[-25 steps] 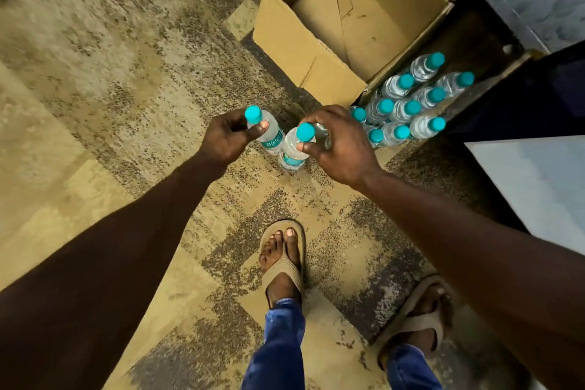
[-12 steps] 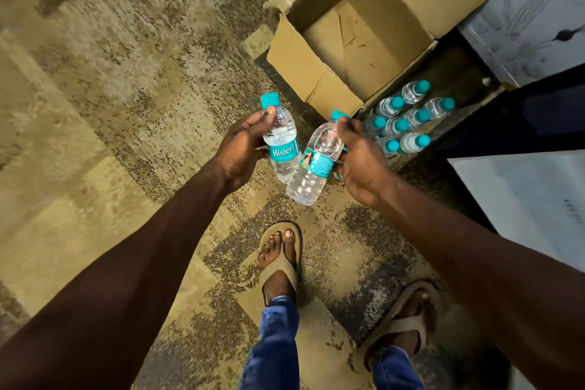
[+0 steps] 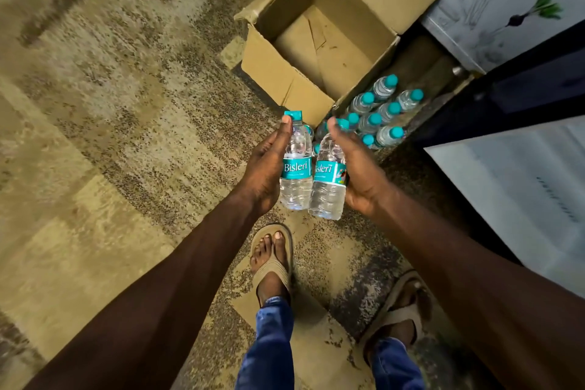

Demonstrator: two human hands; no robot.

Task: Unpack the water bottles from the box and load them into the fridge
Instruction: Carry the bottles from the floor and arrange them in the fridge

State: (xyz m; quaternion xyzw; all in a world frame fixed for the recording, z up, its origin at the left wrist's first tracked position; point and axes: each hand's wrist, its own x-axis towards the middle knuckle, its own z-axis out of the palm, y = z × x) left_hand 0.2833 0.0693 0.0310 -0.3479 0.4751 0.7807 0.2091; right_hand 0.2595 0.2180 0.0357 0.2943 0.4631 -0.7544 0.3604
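Observation:
My left hand (image 3: 264, 168) holds one clear water bottle (image 3: 296, 165) with a teal cap and teal label, thumb up near the cap. My right hand (image 3: 357, 168) holds a second bottle (image 3: 327, 180) of the same kind beside it. Both bottles are lifted off the floor, side by side, nearly touching. Behind them several more teal-capped bottles (image 3: 380, 114) stand grouped on the floor beside the open cardboard box (image 3: 272, 66), whose visible inside looks empty. The open fridge door (image 3: 519, 193) shows at the right edge.
The white fridge body with plant drawings (image 3: 506, 3) stands at the back right, with a dark gap below it. My two feet in sandals (image 3: 272, 266) stand on the mottled stone floor (image 3: 110, 104) just below my hands.
Both bottles have been lifted from among the floor group and raised towards me. They now stand more upright and closer together, and the view has pulled back from the box.

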